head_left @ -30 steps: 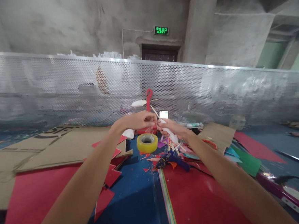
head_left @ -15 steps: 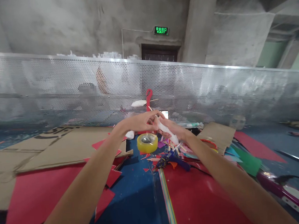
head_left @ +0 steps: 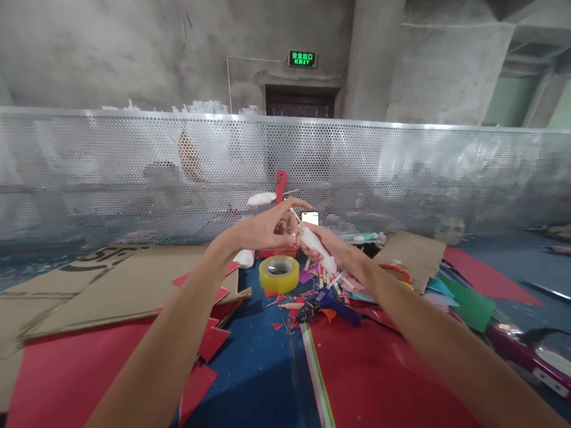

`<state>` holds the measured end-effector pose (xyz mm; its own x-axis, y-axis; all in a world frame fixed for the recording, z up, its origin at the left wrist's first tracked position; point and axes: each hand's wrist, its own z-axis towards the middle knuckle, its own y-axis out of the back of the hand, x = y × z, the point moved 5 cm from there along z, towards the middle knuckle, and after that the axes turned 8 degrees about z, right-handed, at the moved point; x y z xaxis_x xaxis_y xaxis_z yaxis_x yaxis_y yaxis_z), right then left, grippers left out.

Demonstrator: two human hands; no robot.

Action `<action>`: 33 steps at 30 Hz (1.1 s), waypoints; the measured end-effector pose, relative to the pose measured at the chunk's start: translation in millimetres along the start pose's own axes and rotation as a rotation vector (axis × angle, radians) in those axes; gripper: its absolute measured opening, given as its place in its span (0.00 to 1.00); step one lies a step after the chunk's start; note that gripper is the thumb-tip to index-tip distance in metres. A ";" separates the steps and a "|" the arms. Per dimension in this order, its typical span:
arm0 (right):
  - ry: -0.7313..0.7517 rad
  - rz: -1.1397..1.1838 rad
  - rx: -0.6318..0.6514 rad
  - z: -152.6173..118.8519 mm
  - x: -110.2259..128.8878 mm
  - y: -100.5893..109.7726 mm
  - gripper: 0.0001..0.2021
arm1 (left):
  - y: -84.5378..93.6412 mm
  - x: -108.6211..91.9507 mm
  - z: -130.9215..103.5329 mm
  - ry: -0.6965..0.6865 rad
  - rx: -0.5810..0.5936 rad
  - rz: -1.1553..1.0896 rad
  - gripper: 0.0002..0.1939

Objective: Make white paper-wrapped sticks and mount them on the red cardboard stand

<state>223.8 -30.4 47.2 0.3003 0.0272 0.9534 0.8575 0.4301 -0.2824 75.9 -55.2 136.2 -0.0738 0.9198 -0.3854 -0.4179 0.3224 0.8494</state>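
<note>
Blue surface (head_left: 248, 379) below; white bundle (head_left: 319, 248) slants, its stick (head_left: 295, 215) pointing up-left.

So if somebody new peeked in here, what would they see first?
Probably the bright yellow tape roll on the blue table, near the middle. Next, maybe the glowing green exit sign above the dark doorway. Then the white bundle held in the right hand's fingers.

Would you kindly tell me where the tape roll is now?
In the head view, the tape roll sits on the blue table, below the left hand, upper-left of the glue gun.
</note>
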 end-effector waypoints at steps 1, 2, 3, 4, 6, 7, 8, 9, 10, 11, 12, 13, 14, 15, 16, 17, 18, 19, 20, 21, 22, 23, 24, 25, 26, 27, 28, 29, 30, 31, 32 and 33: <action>0.030 -0.010 -0.019 -0.6 1.5 0.1 0.15 | 0.8 0.6 -0.4 0.011 -0.005 0.005 0.35; 0.069 -0.023 -0.036 -1.1 3.1 0.6 0.15 | 1.2 2.2 -0.9 0.032 -0.003 0.017 0.37; 0.112 -0.039 -0.050 -1.4 4.6 1.5 0.15 | 1.0 4.6 -1.5 0.059 0.007 0.030 0.38; 0.151 -0.054 -0.063 -1.5 5.9 2.6 0.15 | 0.5 7.6 -2.1 0.087 0.022 0.040 0.39; 0.202 -0.074 -0.077 -1.5 6.9 4.9 0.17 | -1.3 14.1 -3.0 0.132 0.052 0.041 0.37; 0.217 -0.076 -0.080 -1.5 7.1 5.8 0.18 | -2.4 17.1 -3.2 0.148 0.067 0.036 0.35; 0.221 -0.075 -0.082 -1.6 7.0 6.5 0.20 | -3.4 19.9 -3.2 0.162 0.079 0.031 0.33; 0.214 -0.072 -0.083 -1.8 6.6 6.9 0.21 | -4.3 22.3 -3.1 0.176 0.091 0.028 0.32; 0.204 -0.069 -0.082 -2.3 6.1 6.8 0.23 | -4.9 24.0 -2.9 0.188 0.104 0.030 0.29; 0.192 -0.073 -0.075 -2.9 5.8 6.1 0.24 | -5.1 25.1 -2.6 0.196 0.115 0.036 0.27; 0.183 -0.089 -0.064 -3.6 5.6 5.0 0.24 | -4.6 25.5 -2.3 0.201 0.120 0.051 0.23; 0.177 -0.116 -0.050 -4.4 5.7 3.5 0.24 | -3.8 25.4 -2.1 0.203 0.123 0.072 0.18; 0.176 -0.152 -0.035 -5.2 5.8 2.0 0.23 | -3.0 25.0 -2.1 0.202 0.129 0.097 0.14; 0.177 -0.190 -0.022 -5.9 5.9 0.5 0.22 | -2.2 24.4 -2.2 0.200 0.137 0.121 0.10; 0.177 -0.223 -0.010 -6.5 5.9 -0.7 0.22 | -1.6 24.0 -2.4 0.196 0.144 0.140 0.09; 0.175 -0.247 0.001 -7.0 5.6 -1.7 0.21 | -1.1 23.7 -2.7 0.190 0.148 0.149 0.09; 0.167 -0.260 0.014 -7.5 5.0 -2.7 0.20 | -0.8 23.7 -3.0 0.183 0.151 0.149 0.10; 0.155 -0.267 0.030 -8.0 4.2 -3.7 0.19 | -0.9 24.1 -3.3 0.175 0.153 0.145 0.11; 0.139 -0.272 0.047 -8.5 3.2 -4.7 0.18 | -1.1 24.9 -3.5 0.166 0.151 0.148 0.11; 0.123 -0.278 0.063 -9.2 2.2 -5.7 0.18 | -1.5 26.0 -3.5 0.156 0.151 0.166 0.11; 0.111 -0.287 0.072 -10.0 1.5 -6.3 0.18 | -2.1 27.2 -3.3 0.143 0.152 0.204 0.12; 0.104 -0.297 0.073 -10.8 1.2 -6.7 0.18 | -2.8 28.3 -2.8 0.131 0.151 0.257 0.12; 0.102 -0.302 0.068 -11.6 1.2 -6.7 0.19 | -3.3 29.3 -2.1 0.123 0.147 0.318 0.12; 0.103 -0.304 0.061 -12.2 1.4 -6.5 0.20 | -3.8 30.2 -1.4 0.123 0.144 0.373 0.12; 0.105 -0.304 0.054 -12.6 1.6 -6.3 0.21 | -4.4 30.8 -0.7 0.133 0.145 0.412 0.11; 0.107 -0.301 0.050 -12.6 1.7 -5.9 0.22 | -5.0 31.0 0.0 0.150 0.149 0.438 0.11; 0.112 -0.297 0.046 -12.4 1.7 -5.3 0.23 | -5.2 30.7 0.6 0.172 0.149 0.454 0.11; 0.120 -0.294 0.043 -11.7 1.8 -4.5 0.24 | -5.3 29.9 1.0 0.192 0.150 0.463 0.11; 0.133 -0.291 0.039 -10.8 2.0 -3.3 0.24 | -5.2 28.4 1.4 0.204 0.148 0.471 0.11; 0.146 -0.287 0.034 -9.5 2.1 -1.7 0.24 | -5.0 26.5 1.8 0.207 0.145 0.473 0.11; 0.158 -0.277 0.027 -8.0 2.0 0.3 0.24 | -4.8 24.6 2.0 0.204 0.141 0.468 0.11; 0.164 -0.263 0.019 -6.3 1.6 2.6 0.24 | -4.8 23.4 2.0 0.201 0.140 0.453 0.11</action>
<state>229.2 -35.0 47.4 0.1342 -0.2321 0.9634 0.9070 0.4205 -0.0250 78.1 -34.8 123.8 -0.3978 0.9173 -0.0182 -0.1798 -0.0585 0.9820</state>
